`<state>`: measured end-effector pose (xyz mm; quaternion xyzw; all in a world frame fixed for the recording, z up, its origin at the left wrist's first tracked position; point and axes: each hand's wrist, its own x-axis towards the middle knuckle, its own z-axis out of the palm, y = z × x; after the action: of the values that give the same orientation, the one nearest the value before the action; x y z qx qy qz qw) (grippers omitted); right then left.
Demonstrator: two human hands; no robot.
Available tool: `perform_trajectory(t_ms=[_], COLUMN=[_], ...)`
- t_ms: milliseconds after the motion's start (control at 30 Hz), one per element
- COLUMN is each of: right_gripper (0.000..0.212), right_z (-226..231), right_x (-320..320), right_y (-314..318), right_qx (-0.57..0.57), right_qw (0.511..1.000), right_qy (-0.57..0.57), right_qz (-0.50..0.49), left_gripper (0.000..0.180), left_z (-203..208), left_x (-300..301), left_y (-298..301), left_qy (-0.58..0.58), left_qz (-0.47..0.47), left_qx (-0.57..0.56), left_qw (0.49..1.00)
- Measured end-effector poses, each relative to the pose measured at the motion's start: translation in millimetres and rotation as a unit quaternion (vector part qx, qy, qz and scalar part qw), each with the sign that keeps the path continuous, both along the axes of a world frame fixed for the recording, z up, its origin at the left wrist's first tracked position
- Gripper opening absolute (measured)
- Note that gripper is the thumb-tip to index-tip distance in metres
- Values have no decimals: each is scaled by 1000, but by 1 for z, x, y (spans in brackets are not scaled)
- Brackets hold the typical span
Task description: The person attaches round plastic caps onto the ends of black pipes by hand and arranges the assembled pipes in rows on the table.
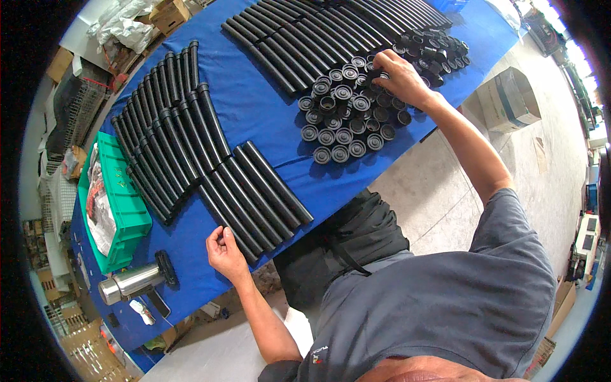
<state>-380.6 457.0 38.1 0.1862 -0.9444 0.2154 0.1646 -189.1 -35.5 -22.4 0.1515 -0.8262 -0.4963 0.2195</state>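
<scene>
My right hand [402,77] reaches into a cluster of black round caps [340,135] at the table's right. Its thumb and fingers are bent around a cap there, which the hand partly hides. Many caps stand close together, with ringed faces turned up. My left hand [227,254] is at the table's near edge, fingers curled together, beside the lower end of a black tube [226,213]. Whether those fingers touch the tube or hold something small, I cannot make out. Several such tubes lie side by side there, at a slant. More tubes with wider collared ends [202,86] lie farther up and left.
Another large row of black tubes [289,48] covers the table's far side. On the left stand a green plastic crate [130,204] and a steel flask [130,283] beside a dark phone-like object [159,304]. The blue cloth [254,124] covers the table. A cardboard box [509,102] sits on the floor to the right.
</scene>
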Motion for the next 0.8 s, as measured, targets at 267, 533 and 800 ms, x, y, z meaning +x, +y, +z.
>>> perform_trajectory(t_ms=[267,533,800], right_gripper=[32,27,37], right_z=[8,37,51], right_x=[6,23,50], right_y=[-3,-9,-64], right_qx=[49,-40,33], right_qw=[999,996,996], right_qy=[-14,32,59], right_qz=[-17,-69,50], left_gripper=[16,15,16], left_z=[-2,-7,-6], left_x=[1,2,0], left_y=[-1,-4,-4], left_qy=[17,3,0], left_qz=[-1,-8,0], left_qx=[17,55,48], left_qw=[1000,998,999])
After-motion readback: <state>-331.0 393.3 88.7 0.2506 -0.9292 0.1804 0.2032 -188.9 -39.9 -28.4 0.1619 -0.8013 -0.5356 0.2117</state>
